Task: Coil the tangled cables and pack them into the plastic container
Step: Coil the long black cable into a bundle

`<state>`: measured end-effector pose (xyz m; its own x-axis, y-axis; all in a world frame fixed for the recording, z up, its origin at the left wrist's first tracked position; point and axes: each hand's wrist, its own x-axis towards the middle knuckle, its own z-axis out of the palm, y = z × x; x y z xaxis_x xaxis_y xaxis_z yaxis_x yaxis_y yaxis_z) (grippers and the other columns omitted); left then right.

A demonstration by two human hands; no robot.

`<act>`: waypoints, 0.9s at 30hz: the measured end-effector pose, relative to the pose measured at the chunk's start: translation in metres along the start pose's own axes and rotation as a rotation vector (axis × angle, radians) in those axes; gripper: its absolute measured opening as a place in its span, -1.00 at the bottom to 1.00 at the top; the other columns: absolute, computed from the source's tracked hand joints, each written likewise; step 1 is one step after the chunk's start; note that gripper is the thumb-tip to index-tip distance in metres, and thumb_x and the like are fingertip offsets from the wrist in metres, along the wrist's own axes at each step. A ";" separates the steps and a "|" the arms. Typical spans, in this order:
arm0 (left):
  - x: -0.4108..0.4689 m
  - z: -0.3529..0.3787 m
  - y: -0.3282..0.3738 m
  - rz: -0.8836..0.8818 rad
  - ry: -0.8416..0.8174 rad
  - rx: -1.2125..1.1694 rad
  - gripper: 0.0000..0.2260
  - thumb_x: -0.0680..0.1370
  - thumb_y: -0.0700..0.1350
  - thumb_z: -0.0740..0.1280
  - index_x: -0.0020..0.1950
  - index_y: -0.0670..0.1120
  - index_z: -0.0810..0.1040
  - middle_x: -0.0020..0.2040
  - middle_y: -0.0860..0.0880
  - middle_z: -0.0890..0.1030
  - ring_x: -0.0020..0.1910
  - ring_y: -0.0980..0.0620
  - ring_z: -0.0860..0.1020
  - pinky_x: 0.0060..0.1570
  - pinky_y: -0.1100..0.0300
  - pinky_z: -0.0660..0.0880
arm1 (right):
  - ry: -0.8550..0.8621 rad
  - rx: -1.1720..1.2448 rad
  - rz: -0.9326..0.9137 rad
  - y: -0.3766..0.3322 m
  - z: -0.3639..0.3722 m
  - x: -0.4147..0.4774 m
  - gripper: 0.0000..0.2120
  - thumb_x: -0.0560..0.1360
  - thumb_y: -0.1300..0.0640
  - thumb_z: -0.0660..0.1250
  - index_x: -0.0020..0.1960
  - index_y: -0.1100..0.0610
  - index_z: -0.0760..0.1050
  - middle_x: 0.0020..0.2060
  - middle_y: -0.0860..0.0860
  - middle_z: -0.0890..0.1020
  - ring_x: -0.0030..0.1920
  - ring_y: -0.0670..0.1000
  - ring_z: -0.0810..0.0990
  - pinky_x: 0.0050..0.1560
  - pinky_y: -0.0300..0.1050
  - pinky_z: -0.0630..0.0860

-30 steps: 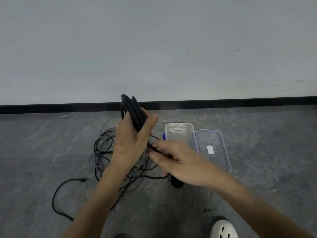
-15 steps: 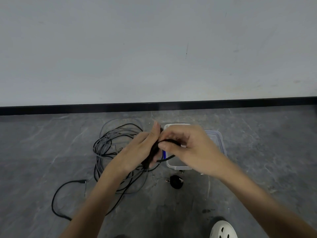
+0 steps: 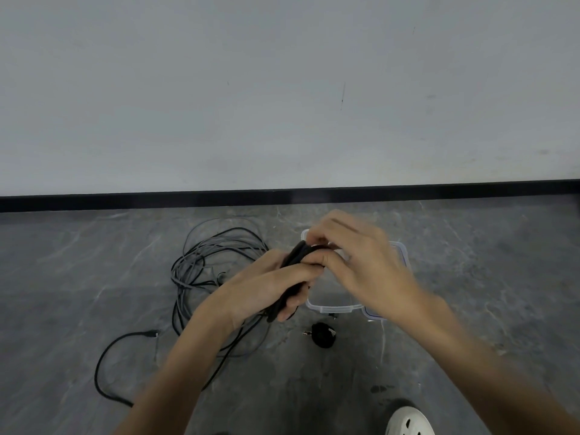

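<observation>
**One coil in hand, nothing packed yet**

Grips a thick black coiled cable bundle [image 3: 296,257] in the left hand [image 3: 266,287], fingers curled round its lower half. Pinches the top of the same bundle with the right hand [image 3: 361,265], thumb and fingertips closed on the loops. Too blurred to tell whether tucking in an end or only squeezing the loops together. Holds the bundle above the left side of the clear rectangular plastic container [image 3: 332,308], not inside it.

Shows nothing in the part of the container left uncovered by the hands. Has the clear lid with a bluish rim [image 3: 405,259] lying off, right beside the container on its right, so no opening step left.

Leaves a small round black plug or adapter [image 3: 323,335] on the grey floor just in front of the container. Leaves a loose heap of thin grey and black tangled cables [image 3: 213,262] to the left of the container, with one black lead [image 3: 119,343] trailing further left and nearer.

Looks early in the task: one cable about coiled, none packed. Left to do, by this reading: set this coil into the container, then separate, coil and pack the heap.
</observation>
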<state>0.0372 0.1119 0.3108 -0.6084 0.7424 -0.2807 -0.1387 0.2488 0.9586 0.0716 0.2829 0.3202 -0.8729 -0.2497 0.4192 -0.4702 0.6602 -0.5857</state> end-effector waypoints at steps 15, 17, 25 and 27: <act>0.000 -0.005 -0.002 0.035 -0.101 -0.222 -0.76 0.43 0.07 0.30 -0.25 -0.10 0.47 -0.54 0.04 0.31 -0.66 0.11 0.26 -0.56 0.32 0.28 | -0.114 -0.347 -0.015 -0.001 0.003 -0.005 -0.67 0.33 0.44 0.39 0.07 0.25 0.51 -0.17 0.09 0.59 -0.34 0.12 0.56 -0.46 0.02 0.52; -0.001 -0.006 -0.001 0.039 -0.114 -0.228 -0.76 0.43 0.05 0.30 -0.24 -0.12 0.46 -0.54 0.05 0.30 -0.66 0.12 0.25 -0.56 0.32 0.26 | -0.099 -0.358 -0.023 -0.002 0.000 -0.003 -0.75 0.37 0.41 0.37 0.04 0.25 0.53 -0.22 0.06 0.60 -0.40 0.09 0.55 -0.51 -0.17 0.43; -0.008 -0.005 0.005 0.044 -0.205 -0.226 -0.76 0.49 0.02 0.27 -0.22 -0.16 0.44 -0.53 0.02 0.26 -0.67 0.12 0.21 -0.57 0.38 0.25 | -0.062 -0.290 -0.021 0.009 -0.001 -0.001 -0.83 0.44 0.35 0.35 -0.01 0.17 0.55 -0.13 -0.01 0.58 -0.16 0.05 0.56 -0.33 0.03 0.55; -0.009 -0.005 0.007 0.049 -0.196 -0.184 -0.74 0.51 0.05 0.25 -0.24 -0.13 0.44 -0.53 0.01 0.25 -0.67 0.12 0.21 -0.56 0.39 0.25 | -0.091 -0.257 -0.018 0.012 -0.002 0.000 -0.83 0.45 0.35 0.34 0.00 0.17 0.55 -0.11 -0.01 0.57 -0.12 0.05 0.54 -0.28 0.05 0.55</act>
<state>0.0382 0.1038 0.3199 -0.4574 0.8615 -0.2206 -0.2636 0.1055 0.9589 0.0667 0.2921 0.3147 -0.8781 -0.3180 0.3574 -0.4474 0.8104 -0.3782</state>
